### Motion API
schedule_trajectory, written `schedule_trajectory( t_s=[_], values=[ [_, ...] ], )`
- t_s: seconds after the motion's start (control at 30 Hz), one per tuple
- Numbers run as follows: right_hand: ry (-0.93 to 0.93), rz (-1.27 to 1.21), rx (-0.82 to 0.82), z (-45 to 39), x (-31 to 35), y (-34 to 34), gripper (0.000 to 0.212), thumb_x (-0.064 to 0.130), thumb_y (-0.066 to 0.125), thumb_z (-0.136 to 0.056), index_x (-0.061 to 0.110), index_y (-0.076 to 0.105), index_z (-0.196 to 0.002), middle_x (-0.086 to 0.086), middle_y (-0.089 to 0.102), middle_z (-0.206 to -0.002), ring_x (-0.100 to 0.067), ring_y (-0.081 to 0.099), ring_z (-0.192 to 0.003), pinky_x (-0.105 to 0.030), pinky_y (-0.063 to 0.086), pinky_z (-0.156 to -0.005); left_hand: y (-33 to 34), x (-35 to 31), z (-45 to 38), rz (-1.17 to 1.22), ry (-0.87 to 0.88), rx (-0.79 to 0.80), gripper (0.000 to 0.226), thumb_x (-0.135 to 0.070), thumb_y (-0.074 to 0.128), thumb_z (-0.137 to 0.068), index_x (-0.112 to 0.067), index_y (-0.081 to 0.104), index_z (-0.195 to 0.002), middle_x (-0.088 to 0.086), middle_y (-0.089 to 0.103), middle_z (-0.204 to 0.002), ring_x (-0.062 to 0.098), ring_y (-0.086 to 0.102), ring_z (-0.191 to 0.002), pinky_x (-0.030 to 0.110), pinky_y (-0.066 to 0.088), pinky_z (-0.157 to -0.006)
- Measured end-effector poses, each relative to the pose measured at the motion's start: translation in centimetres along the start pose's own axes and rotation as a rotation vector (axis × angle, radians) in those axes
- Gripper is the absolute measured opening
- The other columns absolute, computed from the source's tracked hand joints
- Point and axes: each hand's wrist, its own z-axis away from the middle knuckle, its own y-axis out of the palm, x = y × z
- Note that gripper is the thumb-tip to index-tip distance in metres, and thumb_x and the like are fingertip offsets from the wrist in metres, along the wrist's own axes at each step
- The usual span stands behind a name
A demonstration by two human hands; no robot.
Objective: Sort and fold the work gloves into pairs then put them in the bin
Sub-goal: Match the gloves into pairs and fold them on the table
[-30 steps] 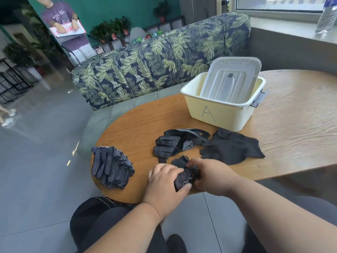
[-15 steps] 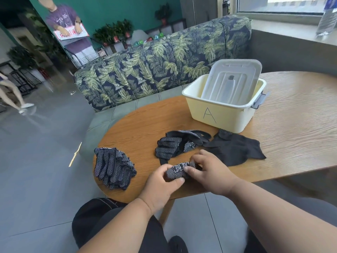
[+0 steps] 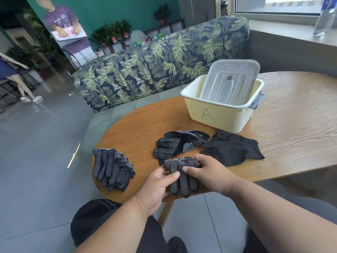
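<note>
Both hands hold a dark dotted work glove [image 3: 182, 177] at the table's near edge, its fingers hanging toward me. My left hand [image 3: 156, 187] pinches its left side; my right hand [image 3: 209, 172] grips its cuff end. Behind it lies another dotted glove [image 3: 173, 146], and a plain black glove [image 3: 231, 150] lies to the right. A heap of dotted gloves [image 3: 112, 168] sits at the table's left end. The pale yellow bin [image 3: 222, 116] marked "A" stands behind, with its lid [image 3: 229, 81] leaning inside.
The wooden table [image 3: 291, 128] stretches to the right. A leaf-patterned sofa [image 3: 155, 70] runs behind it. A water bottle [image 3: 324, 19] stands on the window ledge at the back right. A person walks at the far left.
The glove, bunched small between my hands before, is now spread out flat with its fingers pointing toward me. My hands have shifted slightly apart along it.
</note>
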Motion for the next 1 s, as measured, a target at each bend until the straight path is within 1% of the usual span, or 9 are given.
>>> schedule_trajectory(
  t_s=[0.17, 0.33, 0.43, 0.57, 0.67, 0.77, 0.83, 0.9, 1.0],
  values=[
    [0.010, 0.396, -0.091, -0.3, -0.7, -0.3, 0.025, 0.052, 0.074, -0.091, 0.031, 0.065, -0.099, 0.000, 0.070, -0.073, -0.007, 0.058, -0.060, -0.030, 0.050, -0.061, -1.6, 0.0, -1.8, -0.130, 0.061, -0.331, 0.036, -0.019, 0.057, -0.104, -0.026, 0.053, -0.139, 0.000, 0.074, -0.121, 0.018, 0.072, -0.109, 0.044, 0.054, -0.099],
    [0.006, 0.398, -0.080, -0.3, -0.8, -0.2, 0.020, 0.049, 0.073, -0.091, 0.032, 0.065, -0.098, 0.008, 0.063, -0.070, -0.004, 0.055, -0.057, -0.027, 0.049, -0.058, -2.8, -2.8, -2.5, -0.520, 0.228, -0.708, 0.029, -0.030, 0.052, -0.103, -0.039, 0.037, -0.126, -0.001, 0.064, -0.092, 0.028, 0.064, -0.073, 0.043, 0.053, -0.075],
    [0.008, 0.400, -0.086, -0.5, -1.1, -0.2, 0.019, 0.049, 0.073, -0.091, 0.032, 0.065, -0.095, 0.009, 0.061, -0.069, -0.005, 0.054, -0.058, -0.029, 0.050, -0.059, -3.4, -5.0, -3.6, -0.734, 0.288, -0.773, 0.014, -0.026, 0.044, -0.105, -0.035, 0.044, -0.116, 0.004, 0.063, -0.075, 0.032, 0.062, -0.066, 0.041, 0.048, -0.065],
    [0.012, 0.418, -0.086, -0.4, -1.0, -0.1, 0.019, 0.049, 0.073, -0.091, 0.033, 0.065, -0.095, 0.010, 0.062, -0.069, -0.003, 0.054, -0.058, -0.026, 0.047, -0.059, -4.4, -5.9, -5.9, -0.829, 0.163, -0.735, 0.026, -0.020, 0.037, -0.105, -0.035, 0.057, -0.110, 0.007, 0.067, -0.088, 0.026, 0.059, -0.066, 0.031, 0.040, -0.055],
    [0.015, 0.419, -0.084, -0.2, -0.8, -0.1, 0.019, 0.049, 0.073, -0.091, 0.032, 0.066, -0.096, 0.011, 0.062, -0.069, -0.002, 0.054, -0.058, -0.025, 0.048, -0.059, -5.0, -4.9, -7.4, -0.773, 0.095, -0.741, 0.030, -0.023, 0.040, -0.102, -0.034, 0.058, -0.123, 0.009, 0.069, -0.105, 0.031, 0.065, -0.078, 0.031, 0.047, -0.062],
    [0.020, 0.427, -0.075, -0.2, -0.9, -0.2, 0.020, 0.050, 0.072, -0.091, 0.032, 0.066, -0.097, 0.010, 0.062, -0.069, -0.003, 0.055, -0.059, -0.025, 0.048, -0.060, -5.7, -3.7, -8.6, -0.785, 0.036, -0.716, 0.044, -0.040, 0.047, -0.090, -0.037, 0.052, -0.134, 0.008, 0.062, -0.124, 0.038, 0.067, -0.099, 0.048, 0.059, -0.086],
    [0.022, 0.428, -0.068, -0.2, -0.8, -0.3, 0.020, 0.050, 0.072, -0.091, 0.032, 0.066, -0.097, 0.010, 0.062, -0.070, -0.002, 0.054, -0.059, -0.024, 0.048, -0.059, -5.6, -3.5, -8.7, -0.810, -0.033, -0.690, 0.054, -0.039, 0.047, -0.091, -0.035, 0.046, -0.145, 0.007, 0.053, -0.134, 0.037, 0.065, -0.103, 0.049, 0.059, -0.087],
    [0.024, 0.427, -0.064, -0.3, -0.7, -0.2, 0.019, 0.050, 0.072, -0.091, 0.032, 0.067, -0.097, 0.009, 0.063, -0.071, -0.003, 0.055, -0.060, -0.023, 0.047, -0.059, -5.4, -3.6, -8.6, -0.865, -0.111, -0.649, 0.060, -0.030, 0.046, -0.097, -0.028, 0.035, -0.157, 0.010, 0.042, -0.147, 0.035, 0.060, -0.111, 0.042, 0.056, -0.090],
    [0.027, 0.432, -0.064, -0.4, -0.7, -0.1, 0.020, 0.050, 0.072, -0.091, 0.032, 0.067, -0.097, 0.008, 0.063, -0.072, -0.002, 0.055, -0.059, -0.024, 0.047, -0.058, -5.3, -3.5, -8.9, -0.980, -0.198, -0.600, 0.066, -0.032, 0.043, -0.102, -0.022, 0.020, -0.163, 0.012, 0.014, -0.168, 0.041, 0.037, -0.144, 0.048, 0.038, -0.116]
  ],
)
